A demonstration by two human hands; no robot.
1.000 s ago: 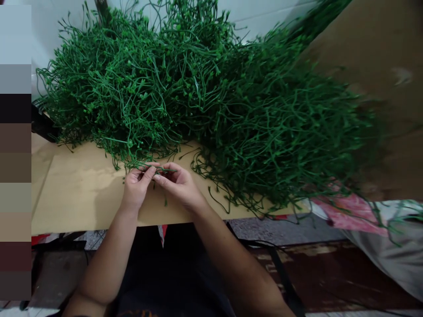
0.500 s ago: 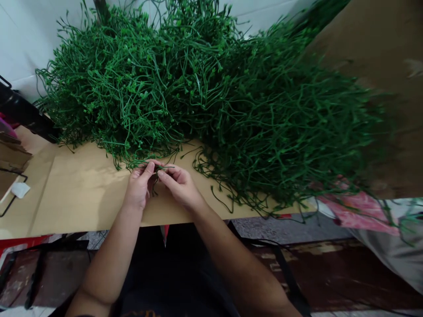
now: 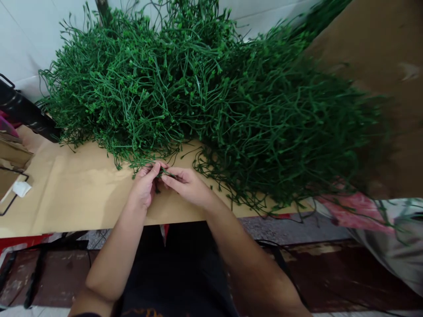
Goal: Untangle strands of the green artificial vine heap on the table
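A large heap of green plastic stems (image 3: 198,88) with small budded tips covers the back of a cardboard-covered table (image 3: 79,189). At the heap's front edge my left hand (image 3: 147,180) pinches green stems between thumb and fingers. Close beside it on the right, my right hand (image 3: 181,182) is closed with thumb and fingertips on the same small bunch of stems. The fingertips of both hands nearly touch. Part of the bunch hangs below them, and its exact shape is hidden by the fingers.
A black cylindrical object (image 3: 28,112) leans at the left, near a cardboard box (image 3: 13,156) and a black wire frame with a white piece (image 3: 21,188). Brown cardboard (image 3: 396,88) rises at the right above a pink sheet (image 3: 360,211). Loose stems overhang the front edge.
Both hands have shifted slightly to the right with the stems. My right hand is turned a little more sideways, its forearm farther right.
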